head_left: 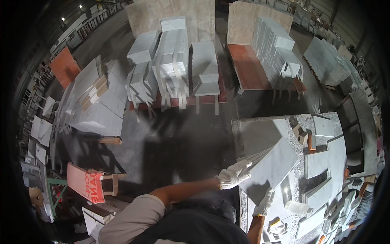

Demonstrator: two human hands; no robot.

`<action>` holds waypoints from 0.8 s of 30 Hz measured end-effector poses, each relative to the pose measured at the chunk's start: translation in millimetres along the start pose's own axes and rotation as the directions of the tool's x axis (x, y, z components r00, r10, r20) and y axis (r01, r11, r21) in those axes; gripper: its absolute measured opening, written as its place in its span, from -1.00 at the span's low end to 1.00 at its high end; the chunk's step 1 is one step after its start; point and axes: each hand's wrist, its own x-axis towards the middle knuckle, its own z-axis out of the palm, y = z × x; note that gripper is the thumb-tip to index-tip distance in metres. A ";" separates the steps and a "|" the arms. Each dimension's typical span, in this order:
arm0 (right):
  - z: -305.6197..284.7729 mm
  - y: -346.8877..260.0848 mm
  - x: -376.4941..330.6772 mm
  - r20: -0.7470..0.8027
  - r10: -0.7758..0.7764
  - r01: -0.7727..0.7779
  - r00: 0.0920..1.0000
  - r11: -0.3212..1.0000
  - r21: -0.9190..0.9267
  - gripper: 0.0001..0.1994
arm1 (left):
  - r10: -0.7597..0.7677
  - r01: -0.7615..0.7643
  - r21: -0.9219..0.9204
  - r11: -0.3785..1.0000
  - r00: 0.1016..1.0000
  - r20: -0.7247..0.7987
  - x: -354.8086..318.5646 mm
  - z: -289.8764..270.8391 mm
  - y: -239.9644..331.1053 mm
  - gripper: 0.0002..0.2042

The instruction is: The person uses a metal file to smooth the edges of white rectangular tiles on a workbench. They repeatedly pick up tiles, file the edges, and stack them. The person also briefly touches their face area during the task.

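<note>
Several pale grey-veined marble tiles (276, 160) lie tilted over the near part of a worktable, their thin edges fanned out on the left side. My left hand (235, 175), in a white knitted glove, is closed at their left corner, fingers along the edge. My right hand (265, 203), gloved the same way, grips the near edge; its palm side is partly hidden. Beside the right hand lie a clear plastic bottle (299, 207) on its side and a loose white and yellow glove (277, 227).
The worktable (264, 125) also bears wooden blocks (297, 130) and more marble tiles (317, 164) along its right side. Strapped tile stacks (172, 53) stand ahead on pallets. A large tile stack (99, 110) and a wooden stand with an orange-printed sheet (86, 183) are at left.
</note>
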 end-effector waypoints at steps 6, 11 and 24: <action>43.8 -4.5 -21.0 -0.282 0.016 -0.058 0.959 0.989 -0.140 -0.36 | -0.094 0.088 0.052 0.995 0.986 0.138 34.1 -0.4 -8.7 -0.32; 44.2 0.2 -22.3 -0.301 -0.055 -0.052 0.952 0.941 -0.335 -0.34 | -0.111 0.065 0.171 0.983 0.954 0.277 42.7 -18.5 7.6 -0.31; 74.1 -1.9 0.8 -0.378 -0.052 -0.141 0.924 0.874 -0.465 -0.33 | -0.235 0.020 0.269 0.963 0.552 0.800 114.6 -91.8 46.4 -0.12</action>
